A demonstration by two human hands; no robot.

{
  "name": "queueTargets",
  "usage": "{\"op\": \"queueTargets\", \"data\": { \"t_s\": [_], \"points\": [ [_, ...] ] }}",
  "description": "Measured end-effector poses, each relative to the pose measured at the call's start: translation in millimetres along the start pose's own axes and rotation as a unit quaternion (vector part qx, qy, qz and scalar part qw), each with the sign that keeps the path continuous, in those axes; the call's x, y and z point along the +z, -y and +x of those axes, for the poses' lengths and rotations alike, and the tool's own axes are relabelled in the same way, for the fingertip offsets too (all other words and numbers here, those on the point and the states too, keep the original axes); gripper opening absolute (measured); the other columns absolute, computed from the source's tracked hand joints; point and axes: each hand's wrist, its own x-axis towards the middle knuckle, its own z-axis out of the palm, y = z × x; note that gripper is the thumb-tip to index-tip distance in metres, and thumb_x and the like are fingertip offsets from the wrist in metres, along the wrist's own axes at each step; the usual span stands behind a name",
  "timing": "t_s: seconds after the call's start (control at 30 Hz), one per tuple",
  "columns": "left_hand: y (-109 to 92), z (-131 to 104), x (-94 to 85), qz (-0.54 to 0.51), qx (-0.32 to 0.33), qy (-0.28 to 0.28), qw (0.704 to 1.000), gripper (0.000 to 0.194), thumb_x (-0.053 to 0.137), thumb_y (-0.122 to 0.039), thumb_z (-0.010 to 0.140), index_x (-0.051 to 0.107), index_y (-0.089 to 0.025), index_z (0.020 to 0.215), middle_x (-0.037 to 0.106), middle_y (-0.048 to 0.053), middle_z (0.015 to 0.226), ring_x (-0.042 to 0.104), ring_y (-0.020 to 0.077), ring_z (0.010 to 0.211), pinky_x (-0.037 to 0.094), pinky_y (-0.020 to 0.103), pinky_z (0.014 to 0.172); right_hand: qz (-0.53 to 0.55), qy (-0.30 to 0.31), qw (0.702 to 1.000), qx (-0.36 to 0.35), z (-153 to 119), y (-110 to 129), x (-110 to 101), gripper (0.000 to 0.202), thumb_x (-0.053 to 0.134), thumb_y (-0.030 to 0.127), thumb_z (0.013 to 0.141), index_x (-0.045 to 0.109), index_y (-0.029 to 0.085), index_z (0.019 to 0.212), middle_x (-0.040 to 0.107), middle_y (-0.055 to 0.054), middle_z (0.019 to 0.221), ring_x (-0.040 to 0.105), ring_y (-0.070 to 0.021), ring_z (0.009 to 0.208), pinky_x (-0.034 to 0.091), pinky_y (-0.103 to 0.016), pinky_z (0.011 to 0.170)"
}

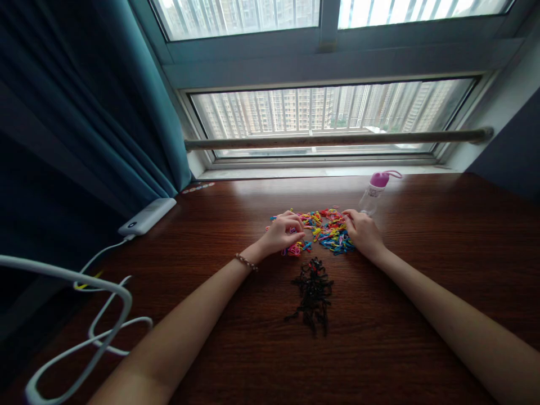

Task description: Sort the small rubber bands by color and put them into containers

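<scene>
Left hand (283,232) at 9 o'clock, right hand (363,232) at 3, flanking multicoloured small-piece pile (335,237) | both grips: cannot tell | black tangled-strand heap (313,289) at 6, apparently separated by colour

The print (373,192) on the bottle (373,195) is too small to read.

Between the left hand (282,233) and the right hand (365,233), the heap of small bands (335,233) mixes red, yellow, pink and blue, with the blue gathered mostly beside the right hand, while the pile of ties (314,289) nearer the body than both hands is black with a fleck of red. Beyond the right hand, the clear bottle (373,192) has a pinkish-purple cap, and the bracelet (246,262) behind the left hand alternates dark and pale beads. Under both hands the table (236,337) is reddish brown with darker streaky grain, and far left of the left hand are a blue curtain (105,112) and a white box (149,216).
</scene>
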Motion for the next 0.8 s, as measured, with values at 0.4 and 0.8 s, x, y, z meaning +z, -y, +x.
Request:
{"op": "queueTargets", "data": {
  "t_s": [0.4,0.8],
  "points": [
    [-50,-7,26.2,0.012,0.097,0.213,0.972,0.008,0.052,-0.017,0.075,0.058,-0.016,0.069,0.061,0.005,0.077,0.055,0.0138,0.074,0.042,0.023,0.069,0.116,0.012,0.992,-0.049,2,-10,16,0.045,0.039,0.012,0.08,0.045,0.018,0.124,0.063,-0.007,0.108,0.051,-0.0213,0.106,0.04,-0.038,0.092],
    [-55,-8,25.9,-0.065,0.096,0.214,0.97,0.022,0.05,-0.026,0.079,0.052,-0.015,0.06,0.05,0.001,0.056,0.045,0.0087,0.053,0.036,0.019,0.051,0.028,0.028,0.999,-0.011,0,-20,27,0.037,0.039,0.02,0.082,0.055,0.014,0.114,0.061,-0.012,0.108,0.047,-0.0291,0.106,0.038,-0.047,0.092]
  ]
}}
